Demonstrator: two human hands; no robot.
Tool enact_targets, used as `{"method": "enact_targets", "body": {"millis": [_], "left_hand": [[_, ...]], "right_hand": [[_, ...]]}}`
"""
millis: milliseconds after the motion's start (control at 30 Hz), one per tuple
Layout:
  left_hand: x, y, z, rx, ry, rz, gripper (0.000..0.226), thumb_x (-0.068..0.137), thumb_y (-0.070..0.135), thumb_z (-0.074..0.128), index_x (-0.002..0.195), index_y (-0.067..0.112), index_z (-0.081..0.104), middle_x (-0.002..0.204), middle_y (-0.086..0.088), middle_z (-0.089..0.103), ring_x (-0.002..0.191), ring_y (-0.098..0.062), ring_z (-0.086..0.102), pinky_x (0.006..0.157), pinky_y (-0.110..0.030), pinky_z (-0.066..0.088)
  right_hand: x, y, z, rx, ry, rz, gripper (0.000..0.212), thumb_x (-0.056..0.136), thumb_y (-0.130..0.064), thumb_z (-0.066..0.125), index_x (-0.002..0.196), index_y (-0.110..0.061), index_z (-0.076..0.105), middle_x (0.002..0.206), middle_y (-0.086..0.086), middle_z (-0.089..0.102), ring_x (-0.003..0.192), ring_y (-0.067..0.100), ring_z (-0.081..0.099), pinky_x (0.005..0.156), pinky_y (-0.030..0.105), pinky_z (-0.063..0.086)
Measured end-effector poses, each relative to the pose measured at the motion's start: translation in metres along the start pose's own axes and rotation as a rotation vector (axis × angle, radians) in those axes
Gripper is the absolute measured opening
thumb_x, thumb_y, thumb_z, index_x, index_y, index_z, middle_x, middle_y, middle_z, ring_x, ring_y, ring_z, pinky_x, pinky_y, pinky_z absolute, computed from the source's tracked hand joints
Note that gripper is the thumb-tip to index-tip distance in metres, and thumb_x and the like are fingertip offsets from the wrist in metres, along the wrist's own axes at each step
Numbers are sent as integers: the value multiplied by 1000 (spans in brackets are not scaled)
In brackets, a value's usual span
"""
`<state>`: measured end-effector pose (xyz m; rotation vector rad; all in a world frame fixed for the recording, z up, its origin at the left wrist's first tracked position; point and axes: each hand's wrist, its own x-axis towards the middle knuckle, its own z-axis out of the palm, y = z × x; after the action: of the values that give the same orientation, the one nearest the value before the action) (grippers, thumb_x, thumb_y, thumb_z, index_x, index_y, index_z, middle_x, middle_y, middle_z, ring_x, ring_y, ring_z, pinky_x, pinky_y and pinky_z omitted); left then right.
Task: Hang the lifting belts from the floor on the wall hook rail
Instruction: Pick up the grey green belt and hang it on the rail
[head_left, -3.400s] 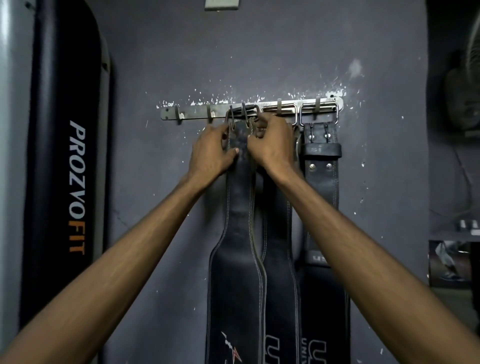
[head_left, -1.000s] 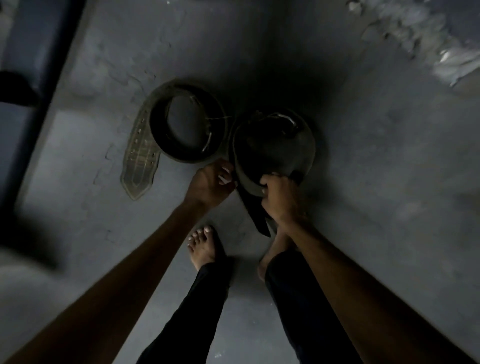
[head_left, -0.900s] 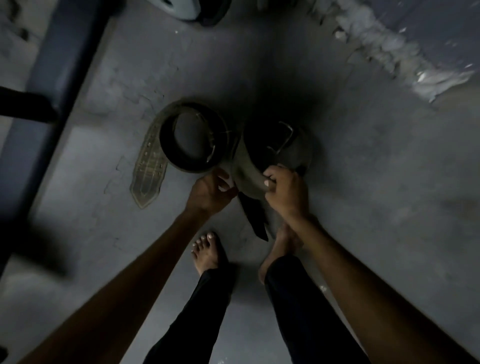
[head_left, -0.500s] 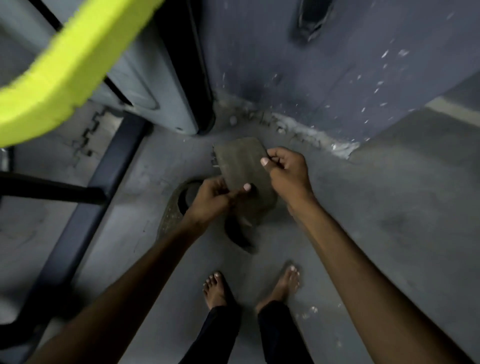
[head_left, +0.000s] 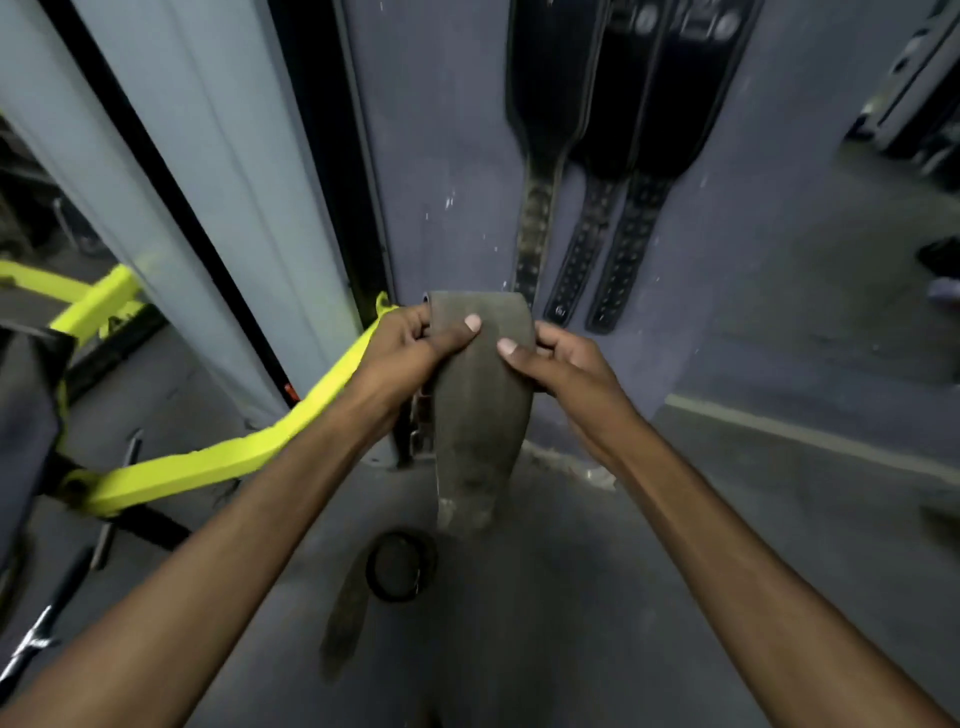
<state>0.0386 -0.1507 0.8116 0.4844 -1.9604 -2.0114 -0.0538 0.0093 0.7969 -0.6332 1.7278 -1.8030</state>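
Left hand (head_left: 410, 343) and right hand (head_left: 563, 358) are gripping a belt (head_left: 483, 426), apparently mid-carry; lifting it to the rail looks next.

Top edge cuts off the hanging belts (head_left: 550, 78).

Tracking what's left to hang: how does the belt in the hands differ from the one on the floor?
The held belt is lifted, hanging straight from the left hand and right hand; the floor belt lies coiled, untouched, tail stretched out. Both look worn and olive-brown.
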Motion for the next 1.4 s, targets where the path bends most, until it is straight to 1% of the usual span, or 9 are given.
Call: {"method": "enact_targets", "body": {"millis": [367, 533, 700, 767, 867, 1000, 1100, 1233, 1400], "left_hand": [[-96, 309, 3, 37, 14, 413, 21, 91, 28, 71, 103, 11, 76, 92, -3, 79, 83, -11, 74, 70, -22, 57], [-145, 348, 3, 141, -11, 580, 14, 87, 16, 76, 100, 13, 76, 92, 3, 80, 87, -8, 74, 74, -21, 60], [-173, 301, 2, 289, -233, 557, 21, 82, 17, 81, 102, 17, 77, 102, 9, 79, 96, -8, 75, 83, -26, 59], [-181, 279, 0, 437, -322, 505, 23, 81, 25, 83, 102, 17, 79, 102, 8, 79, 95, -7, 74, 86, -31, 60], [-193, 286, -5, 457, -428, 501, 25, 79, 23, 85, 102, 14, 78, 102, 6, 79, 96, -8, 74, 84, -25, 56], [-194, 365, -7, 171, -329, 572, 36, 72, 46, 78, 98, 20, 76, 100, 4, 79, 92, -10, 74, 81, -25, 57], [-189, 431, 0, -114, -321, 574, 37, 86, 52, 65, 101, 20, 75, 107, -1, 76, 96, -15, 72, 89, -32, 57], [-187, 491, 8, -244, -294, 485, 37, 86, 56, 67, 78, 21, 62, 72, 2, 50, 65, -12, 48, 71, -26, 43], [-181, 509, 30, -330, -168, 529, 22, 77, 22, 81, 94, 8, 75, 94, -11, 71, 95, -28, 63, 108, -49, 47]], "right_hand": [[-81, -313, 61, 95, 28, -470, 18, 97, -4, 63, 113, -4, 69, 98, 13, 76, 88, 20, 73, 87, 39, 61], [-111, -411, 86, 84, 112, -592, 8, 96, -11, 65, 95, -10, 73, 82, 4, 78, 75, 16, 74, 70, 32, 60], [-143, -481, 97, 115, 191, -705, 16, 97, -8, 63, 82, -10, 69, 66, -1, 73, 58, 10, 67, 57, 25, 57], [-156, -499, 96, 120, 211, -736, 15, 97, -9, 64, 83, -10, 70, 66, -1, 73, 59, 11, 67, 59, 28, 58], [-170, -513, 96, 98, 217, -765, 15, 97, -10, 64, 84, -9, 70, 66, -3, 73, 60, 10, 68, 61, 28, 58], [-183, -516, 99, 92, 192, -764, 18, 97, -8, 64, 80, -9, 68, 62, -4, 70, 56, 7, 65, 56, 23, 55], [-191, -514, 102, 36, 166, -771, 12, 97, -10, 64, 88, -7, 71, 66, -4, 71, 60, 7, 64, 63, 24, 56], [-208, -511, 100, -27, 140, -786, 12, 98, -12, 64, 99, -2, 72, 76, -1, 74, 69, 9, 69, 71, 29, 59], [-219, -482, 75, -159, 163, -844, 20, 95, -12, 69, 111, -2, 71, 103, 7, 78, 90, 12, 72, 78, 26, 59]]}}
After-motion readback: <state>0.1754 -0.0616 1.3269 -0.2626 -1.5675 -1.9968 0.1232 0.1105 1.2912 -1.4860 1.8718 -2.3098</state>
